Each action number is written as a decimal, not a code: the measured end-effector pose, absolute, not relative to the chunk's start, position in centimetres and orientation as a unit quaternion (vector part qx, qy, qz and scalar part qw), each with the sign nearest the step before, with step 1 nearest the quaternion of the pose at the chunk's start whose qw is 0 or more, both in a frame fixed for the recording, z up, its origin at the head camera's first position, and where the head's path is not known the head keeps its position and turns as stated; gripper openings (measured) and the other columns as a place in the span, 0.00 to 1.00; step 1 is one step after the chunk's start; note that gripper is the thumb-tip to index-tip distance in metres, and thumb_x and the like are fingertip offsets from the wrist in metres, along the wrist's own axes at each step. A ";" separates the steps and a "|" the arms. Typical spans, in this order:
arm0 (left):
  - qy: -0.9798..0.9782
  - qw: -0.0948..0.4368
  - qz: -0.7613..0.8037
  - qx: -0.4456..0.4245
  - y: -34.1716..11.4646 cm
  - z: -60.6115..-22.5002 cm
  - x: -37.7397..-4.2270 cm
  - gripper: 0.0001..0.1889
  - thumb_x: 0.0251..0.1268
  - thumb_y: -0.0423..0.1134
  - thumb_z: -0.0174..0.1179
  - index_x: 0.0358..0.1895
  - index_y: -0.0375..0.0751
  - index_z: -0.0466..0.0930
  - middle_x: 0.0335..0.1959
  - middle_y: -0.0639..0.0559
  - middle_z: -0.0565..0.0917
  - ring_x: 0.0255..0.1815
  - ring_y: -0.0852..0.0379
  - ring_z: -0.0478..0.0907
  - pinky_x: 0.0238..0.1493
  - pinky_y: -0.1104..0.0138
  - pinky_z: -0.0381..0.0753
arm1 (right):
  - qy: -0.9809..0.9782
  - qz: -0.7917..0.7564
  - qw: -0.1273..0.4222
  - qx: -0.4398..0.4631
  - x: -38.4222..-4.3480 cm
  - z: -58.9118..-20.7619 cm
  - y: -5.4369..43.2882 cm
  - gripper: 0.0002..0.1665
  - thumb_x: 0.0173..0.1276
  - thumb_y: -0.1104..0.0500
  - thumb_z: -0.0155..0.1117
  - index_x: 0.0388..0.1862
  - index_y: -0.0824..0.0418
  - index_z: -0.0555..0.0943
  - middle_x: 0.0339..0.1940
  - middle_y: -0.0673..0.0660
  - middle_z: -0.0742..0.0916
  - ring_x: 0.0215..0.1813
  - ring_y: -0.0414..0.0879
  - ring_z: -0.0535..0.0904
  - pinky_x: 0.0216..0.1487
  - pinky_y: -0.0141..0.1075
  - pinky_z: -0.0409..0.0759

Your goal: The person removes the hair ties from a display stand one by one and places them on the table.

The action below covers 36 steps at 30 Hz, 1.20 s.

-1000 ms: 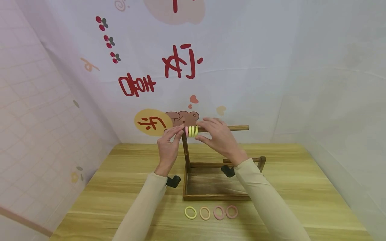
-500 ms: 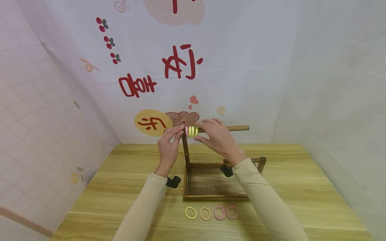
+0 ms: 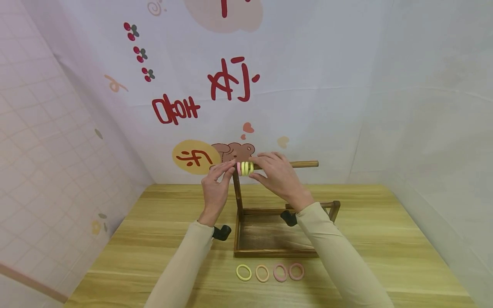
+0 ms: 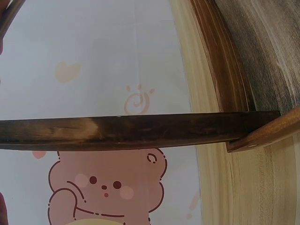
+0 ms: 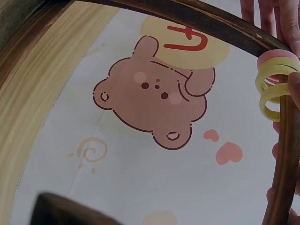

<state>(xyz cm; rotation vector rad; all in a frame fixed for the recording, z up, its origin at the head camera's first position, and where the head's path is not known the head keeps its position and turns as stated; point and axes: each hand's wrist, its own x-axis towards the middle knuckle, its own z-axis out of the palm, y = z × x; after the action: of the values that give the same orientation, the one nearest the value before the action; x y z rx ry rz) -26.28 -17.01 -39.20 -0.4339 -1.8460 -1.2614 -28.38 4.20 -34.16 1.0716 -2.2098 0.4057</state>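
In the head view, a dark wooden stand (image 3: pixel 238 201) carries a horizontal rod (image 3: pixel 304 164) on its upright. A pink ring (image 3: pixel 238 168) and several yellow rings (image 3: pixel 247 168) hang on the rod near the upright. My left hand (image 3: pixel 216 188) pinches the stand where rod and upright meet, left of the pink ring. With thumb and fingers on either side of the rod, my right hand (image 3: pixel 279 177) holds the outermost yellow ring. The right wrist view shows this yellow ring (image 5: pixel 269 108) tilted and slightly apart from the others, the right thumb (image 5: pixel 295 86) against it.
On the wooden table (image 3: pixel 173 256), in front of the stand's base (image 3: pixel 277 252), lie a yellow ring (image 3: pixel 243 272), an orange ring (image 3: pixel 262 273) and two pink rings (image 3: pixel 296 271) in a row. A shorter, lower rod stands at the base's right. A printed cloth (image 3: pixel 308 107) hangs behind.
My right hand has shifted very slightly, its fingers still at the outermost yellow ring. The left hand and the rings on the table stay in place.
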 end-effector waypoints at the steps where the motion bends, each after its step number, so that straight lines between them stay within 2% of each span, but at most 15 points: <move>1: -0.736 0.418 -0.504 -0.173 -17.0 -39.2 -26.3 0.12 0.71 0.35 0.67 0.54 0.37 0.90 0.51 0.46 0.90 0.57 0.49 0.83 0.62 0.54 0.80 | -0.840 0.157 0.321 0.409 -28.4 -34.2 4.2 0.29 0.68 0.50 0.75 0.65 0.60 0.82 0.58 0.57 0.89 0.63 0.55 0.82 0.68 0.54 0.73; 18: -0.735 0.409 -0.513 -0.172 -17.0 -39.2 -26.2 0.13 0.71 0.36 0.67 0.55 0.40 0.90 0.52 0.48 0.90 0.58 0.50 0.82 0.62 0.56 0.80 | -0.826 0.165 0.347 0.412 -28.3 -34.4 4.9 0.27 0.68 0.52 0.76 0.62 0.61 0.84 0.56 0.58 0.89 0.63 0.55 0.82 0.67 0.54 0.75; 24: -0.733 0.414 -0.513 -0.169 -16.9 -39.2 -26.3 0.13 0.70 0.34 0.68 0.54 0.39 0.90 0.51 0.48 0.90 0.58 0.50 0.82 0.61 0.58 0.80 | -0.825 0.170 0.351 0.408 -28.3 -34.5 5.2 0.26 0.68 0.52 0.76 0.62 0.60 0.84 0.56 0.58 0.89 0.63 0.55 0.81 0.67 0.54 0.74; 31: -0.727 0.420 -0.514 -0.174 -16.8 -39.1 -26.2 0.11 0.69 0.32 0.68 0.52 0.38 0.90 0.51 0.47 0.90 0.56 0.47 0.83 0.60 0.56 0.81 | -0.823 0.173 0.357 0.408 -28.3 -34.6 5.7 0.26 0.67 0.52 0.77 0.61 0.60 0.85 0.56 0.58 0.89 0.65 0.56 0.81 0.67 0.55 0.74; 36: -0.731 0.414 -0.516 -0.167 -16.8 -39.1 -26.2 0.12 0.68 0.32 0.68 0.52 0.37 0.90 0.51 0.47 0.90 0.57 0.48 0.83 0.61 0.62 0.80 | -0.822 0.178 0.358 0.405 -28.2 -34.7 6.0 0.25 0.67 0.52 0.77 0.61 0.59 0.85 0.56 0.58 0.89 0.65 0.56 0.80 0.67 0.55 0.74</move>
<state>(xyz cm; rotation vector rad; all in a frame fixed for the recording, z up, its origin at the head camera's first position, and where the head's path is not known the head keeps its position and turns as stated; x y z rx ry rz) -26.17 -16.84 -39.10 -0.4206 -1.8367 -1.2976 -28.22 5.95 -34.70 1.0458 -2.1208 0.4581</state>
